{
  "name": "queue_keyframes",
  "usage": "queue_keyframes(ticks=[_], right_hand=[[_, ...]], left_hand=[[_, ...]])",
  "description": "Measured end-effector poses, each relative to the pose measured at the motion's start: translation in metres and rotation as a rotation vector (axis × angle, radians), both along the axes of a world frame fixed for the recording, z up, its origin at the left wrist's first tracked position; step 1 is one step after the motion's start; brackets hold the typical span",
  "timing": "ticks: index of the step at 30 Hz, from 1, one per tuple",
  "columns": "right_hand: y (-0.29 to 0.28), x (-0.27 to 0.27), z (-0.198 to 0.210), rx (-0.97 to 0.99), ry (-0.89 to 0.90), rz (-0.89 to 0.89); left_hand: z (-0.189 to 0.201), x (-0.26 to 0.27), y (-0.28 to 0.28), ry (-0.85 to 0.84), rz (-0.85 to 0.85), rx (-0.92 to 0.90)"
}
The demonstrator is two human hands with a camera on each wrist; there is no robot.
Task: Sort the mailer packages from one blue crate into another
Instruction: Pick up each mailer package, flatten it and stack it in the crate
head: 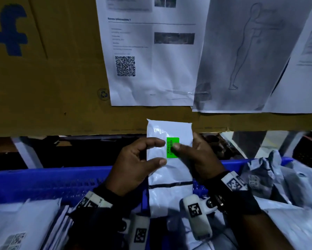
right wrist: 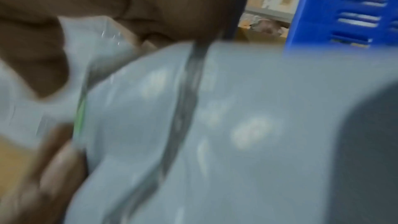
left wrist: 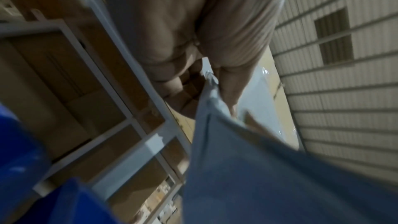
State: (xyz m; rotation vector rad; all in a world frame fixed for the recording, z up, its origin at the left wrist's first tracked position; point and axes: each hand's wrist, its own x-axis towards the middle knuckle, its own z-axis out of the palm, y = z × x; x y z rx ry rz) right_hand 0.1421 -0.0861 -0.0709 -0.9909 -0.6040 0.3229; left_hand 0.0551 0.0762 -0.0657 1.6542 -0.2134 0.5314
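A white mailer package [head: 169, 170] with a green sticker [head: 171, 152] stands upright between my hands, above the gap between two blue crates. My left hand [head: 160, 152] grips its left edge, thumb and forefinger on the front face. My right hand [head: 185, 150] holds the right edge with the thumb pressing on the sticker; its other fingers are hidden behind the package. In the left wrist view the mailer [left wrist: 237, 168] runs up into my left hand [left wrist: 206, 91]. The right wrist view is blurred: the mailer [right wrist: 237, 125] fills it, pinched by my right hand [right wrist: 49, 122].
The left blue crate [head: 43, 175] holds flat white mailers [head: 21, 219]. The right blue crate [head: 232, 162] holds crumpled grey mailers [head: 278, 179]. A cardboard wall [head: 52, 78] with taped paper sheets [head: 151, 60] stands close behind the crates. A metal rack [left wrist: 103, 81] stands beside them.
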Motion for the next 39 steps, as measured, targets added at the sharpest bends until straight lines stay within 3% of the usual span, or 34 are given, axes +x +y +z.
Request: queue_keyframes(ticks=[3, 10, 13, 17, 39], right_hand=[[0.003, -0.004, -0.003, -0.020, 0.024, -0.009], [0.001, -0.003, 0.002, 0.036, 0.134, -0.085], [-0.002, 0.000, 0.007, 0.139, 0.226, -0.077], [-0.007, 0.003, 0.012, 0.187, 0.293, -0.100], [-0.009, 0.002, 0.014, 0.102, 0.141, -0.191]], left_hand=[[-0.003, 0.002, 0.001, 0.008, -0.015, 0.060], [-0.009, 0.006, 0.006, 0.058, -0.193, -0.050], [-0.012, 0.007, 0.013, 0.149, -0.291, 0.033], [-0.011, 0.004, 0.023, 0.183, -0.262, 0.107], [-0.009, -0.005, 0.042, 0.419, -0.341, 0.131]])
